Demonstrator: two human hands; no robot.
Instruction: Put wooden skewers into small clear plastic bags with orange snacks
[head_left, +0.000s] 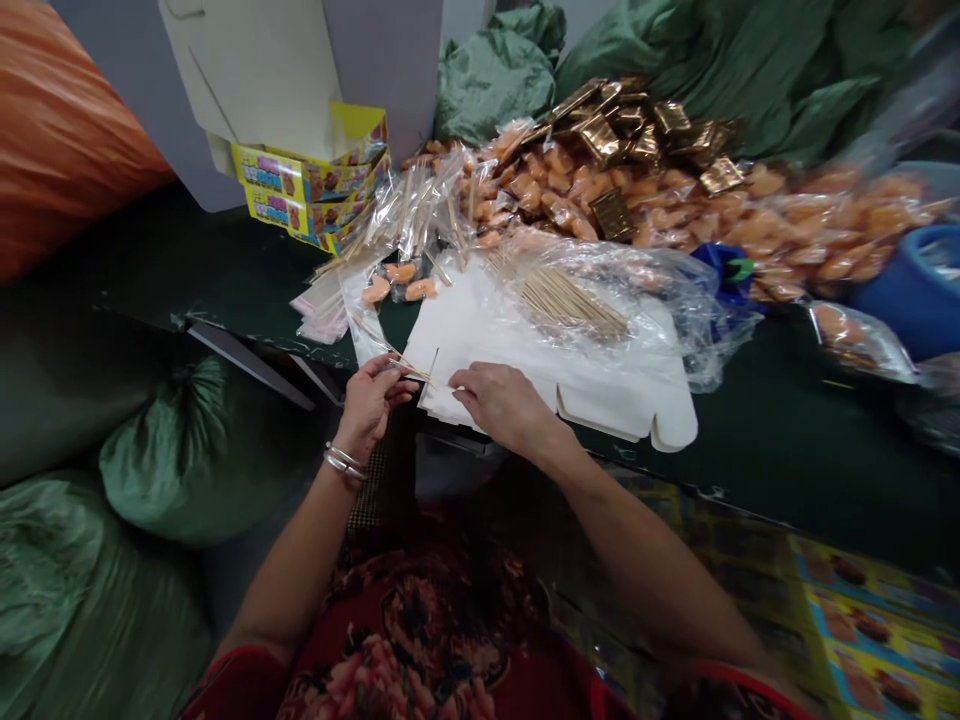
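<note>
My left hand [375, 400], wearing a silver bracelet, pinches a few thin wooden sticks [414, 370] that point right. Just to its right, my right hand [504, 405] is bent over the front edge of a flat piece of white cardboard [469, 325], fingers curled together. What its fingertips hold, if anything, is too small to make out. On the cardboard lies a bundle of similar sticks [574, 305] in a clear plastic bag [652, 270]. Small wrapped orange pieces [420, 290] rest beyond my left hand, beside a stack of clear and pink wrappers [326, 305].
A heap of wrapped orange pieces [787, 230] and gold packets [637, 130] lines the back of the dark green table [787, 430]. Yellow display boxes [300, 190] stand back left. A blue tub [911, 290] is at right; green sacks [176, 450] sit at lower left.
</note>
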